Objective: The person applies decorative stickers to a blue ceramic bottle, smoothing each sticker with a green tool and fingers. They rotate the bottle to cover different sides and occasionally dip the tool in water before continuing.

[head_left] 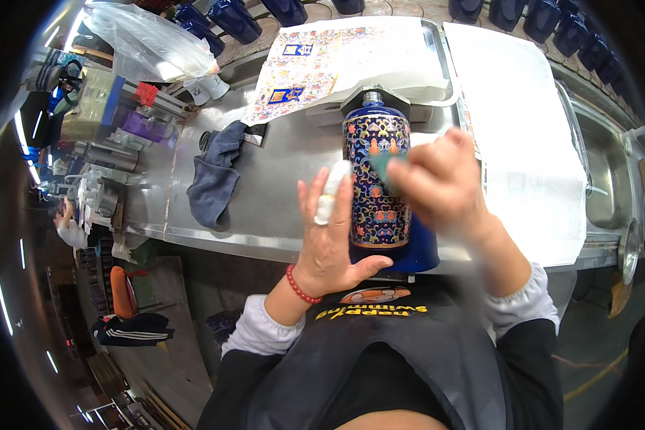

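Note:
In front of me lies a dark blue bottle (363,140) covered with a colourful floral pattern, its neck pointing away and set in a dark angular holder (396,101). Flat against the bottle's left side rests my left hand (321,247), fingers stretched and thumb out near the base; one finger has a white wrapping. My right hand (443,183), blurred by motion, is closed on a small green scraper (381,166) against the bottle's upper face. Under the base end shows a smooth blue piece (424,251), partly hidden.
Patterned decal sheets (294,68) lie behind the bottle, and large white sheets (534,150) cover the right side. A grey-blue cloth (215,179) lies left on the metal bench (269,193). Blue bottles (234,20) line the back; a sink (605,161) is far right.

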### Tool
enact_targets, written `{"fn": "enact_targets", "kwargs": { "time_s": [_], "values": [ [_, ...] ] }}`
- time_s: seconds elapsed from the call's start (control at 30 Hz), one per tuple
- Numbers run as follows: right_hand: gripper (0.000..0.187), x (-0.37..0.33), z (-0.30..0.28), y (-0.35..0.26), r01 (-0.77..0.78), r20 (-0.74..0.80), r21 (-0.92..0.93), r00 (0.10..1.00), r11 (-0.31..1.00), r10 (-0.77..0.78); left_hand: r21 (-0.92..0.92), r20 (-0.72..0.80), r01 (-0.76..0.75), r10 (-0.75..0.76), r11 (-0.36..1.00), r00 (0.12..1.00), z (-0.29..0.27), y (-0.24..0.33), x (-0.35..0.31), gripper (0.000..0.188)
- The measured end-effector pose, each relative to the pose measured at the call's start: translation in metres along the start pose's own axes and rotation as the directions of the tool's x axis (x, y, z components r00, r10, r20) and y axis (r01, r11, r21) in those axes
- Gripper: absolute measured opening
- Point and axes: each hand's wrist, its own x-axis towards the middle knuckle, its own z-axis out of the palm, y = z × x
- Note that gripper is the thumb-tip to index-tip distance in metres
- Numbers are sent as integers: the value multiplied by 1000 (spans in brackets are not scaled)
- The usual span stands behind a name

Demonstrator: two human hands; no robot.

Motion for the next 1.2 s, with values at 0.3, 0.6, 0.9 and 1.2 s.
{"fn": "enact_targets", "kwargs": {
  "time_s": [0.3, 0.6, 0.9, 1.2],
  "values": [
    [13, 45, -10, 1, -96, 2, 25, 995, 995, 96, 77, -21, 107, -106, 991, 994, 20, -15, -24, 101],
    [22, 5, -14, -9, -133, -37, 21, 990, 991, 134, 37, -30, 108, -107, 993, 994, 20, -12, -22, 106],
    [20, -72, 6, -23, -643, 412, 763, 566, 70, 714, 248, 76, -42, 24, 968, 997, 2, 7, -6, 103],
    [19, -72, 20, -22, -672, 405, 736, 531, 79, 744, 240, 83, -191, 175, 952, 981, 6, 11, 4, 93]
  ]
}}
